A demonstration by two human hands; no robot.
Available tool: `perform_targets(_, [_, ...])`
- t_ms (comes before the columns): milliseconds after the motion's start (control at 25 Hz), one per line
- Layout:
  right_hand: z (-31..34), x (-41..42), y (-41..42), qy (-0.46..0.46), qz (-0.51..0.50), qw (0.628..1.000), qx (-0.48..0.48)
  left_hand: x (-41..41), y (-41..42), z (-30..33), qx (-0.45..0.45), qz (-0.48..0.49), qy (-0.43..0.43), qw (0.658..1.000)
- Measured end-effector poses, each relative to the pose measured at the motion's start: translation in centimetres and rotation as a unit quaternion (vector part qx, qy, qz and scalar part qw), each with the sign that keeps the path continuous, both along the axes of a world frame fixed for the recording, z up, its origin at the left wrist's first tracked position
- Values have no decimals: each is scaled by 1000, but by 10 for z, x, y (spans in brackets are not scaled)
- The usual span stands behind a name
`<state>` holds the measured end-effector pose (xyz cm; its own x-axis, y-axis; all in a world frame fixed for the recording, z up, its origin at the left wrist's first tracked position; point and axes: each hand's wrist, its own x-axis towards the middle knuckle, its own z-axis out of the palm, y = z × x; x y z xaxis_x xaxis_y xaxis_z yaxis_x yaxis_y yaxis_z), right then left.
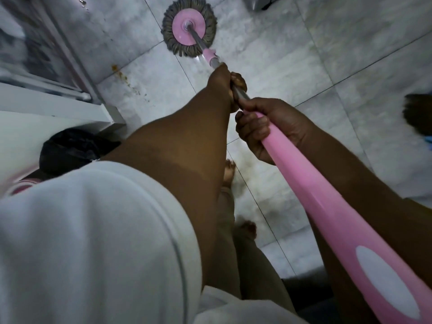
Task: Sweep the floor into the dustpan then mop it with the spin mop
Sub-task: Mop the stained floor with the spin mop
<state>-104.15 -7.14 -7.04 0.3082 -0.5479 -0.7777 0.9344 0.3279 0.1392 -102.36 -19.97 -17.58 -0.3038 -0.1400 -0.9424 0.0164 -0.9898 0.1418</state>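
The spin mop (268, 127) was held in both hands and ran diagonally away from the person toward the floor (292, 54). The left hand (224, 87) was clamped around the bare metal section of the shaft, fingers curled fully round it, just beyond the right hand. The right hand (264, 129) was clamped around the upper end of the pink handle grip, fingers wrapped over the top, almost touching the left hand. Beyond the left hand, the shaft passed through a short pink collar and ended at the mop head (189, 25), a pink disc ringed with grey strands that lay flat on the pale marble-patterned floor tiles. To the left of the left hand, small brown stains (121, 74) marked the tiles beside a white door frame (93, 108). Below the hands, the person's bare feet (230, 169) stood on the tiles. A white sleeve (93, 230) covered the upper left arm. A dark blurred object lay to the right of the right hand; its identity could not be determined.
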Motion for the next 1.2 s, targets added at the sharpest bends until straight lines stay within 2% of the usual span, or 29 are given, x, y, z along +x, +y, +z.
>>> perform_targets(280, [21,64,108,-14,3,1000,17,57,109,9,24,-31,-10,999])
perform_targets(520, [61,130,243,-31,-23,999,37,125,245,48,76,-69,-24,994])
perform_targets(680, [88,156,293,-21,-56,996,64,145,298,70,111,-104,-35,988])
perform_targets(920, [91,146,256,-4,-46,994,96,135,267,69,110,-131,-33,985])
perform_targets(1200, [65,71,90,-20,-41,996,79,60,96,44,107,-88,-17,990])
